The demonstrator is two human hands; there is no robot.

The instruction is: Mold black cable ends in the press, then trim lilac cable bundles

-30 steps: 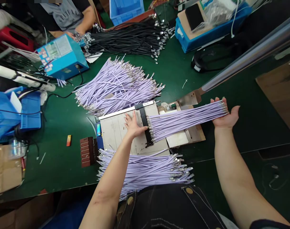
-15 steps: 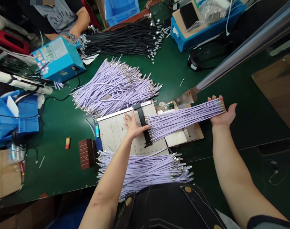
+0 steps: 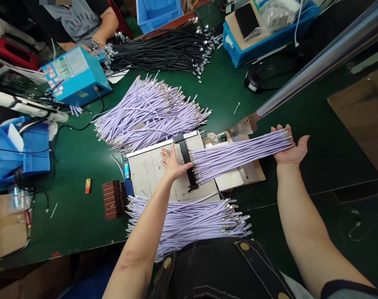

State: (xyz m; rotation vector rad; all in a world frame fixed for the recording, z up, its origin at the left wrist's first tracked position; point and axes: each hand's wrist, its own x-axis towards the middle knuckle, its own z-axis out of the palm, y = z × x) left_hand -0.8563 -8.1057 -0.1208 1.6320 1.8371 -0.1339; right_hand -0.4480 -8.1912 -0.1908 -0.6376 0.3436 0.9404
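Over the right end of a pale ruled board (image 3: 148, 174), near the middle of the green table (image 3: 73, 224), a spread bundle of lilac cables (image 3: 241, 158), with tips close against a dark crossbar (image 3: 184, 151) at one end and metal ends at the right hand (image 3: 291, 153) at the other. Apparently set along the bar for an even line, and propped beyond the board by that palm against drooping. No clenched grip on either side: right palm upturned, thumb apart, just backing the cable ends; left hand (image 3: 173, 166) splayed over the board, thumb out to the bar, probably to steady it. Close by, likely for easy reach, a rear lilac pile (image 3: 145, 112) and a front lilac pile (image 3: 201, 220), partly under the left forearm. Slanting down to just behind the bundle, a shiny metal pole (image 3: 303, 74), perhaps limiting room there. Farther back, black cables (image 3: 157, 52), a blue box (image 3: 76, 77) and a co-worker's arm (image 3: 106, 27); to the left, a brown block (image 3: 110, 199).
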